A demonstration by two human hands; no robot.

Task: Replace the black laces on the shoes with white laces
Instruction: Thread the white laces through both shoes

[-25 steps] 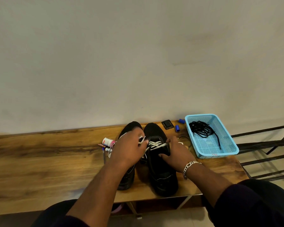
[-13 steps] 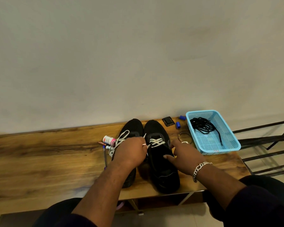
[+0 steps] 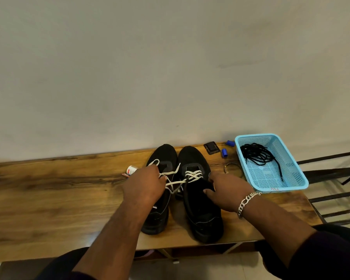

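Note:
Two black shoes stand side by side on the wooden bench [image 3: 49, 190], toes toward the wall. The right shoe [image 3: 200, 209] has a white lace [image 3: 193, 175] crossed through its front eyelets. My left hand [image 3: 144, 183] lies over the left shoe [image 3: 162, 156] and pinches the white lace, which runs taut across to the right shoe. My right hand [image 3: 227, 188] grips the right shoe's side at the collar. The black laces [image 3: 257, 154] lie in a heap in the blue basket [image 3: 299, 178].
The basket stands at the bench's right end beside a black metal rack [image 3: 331, 178]. Behind the shoes lie a small black case [image 3: 211, 148], two blue caps [image 3: 224, 152] and a ring bracelet [image 3: 231, 168]. A small white bottle [image 3: 131, 169] lies left of the shoes.
My left hand has drawn the white lace back toward me and to the left, pulling it taut. My right hand slid from the tongue to the right shoe's side.

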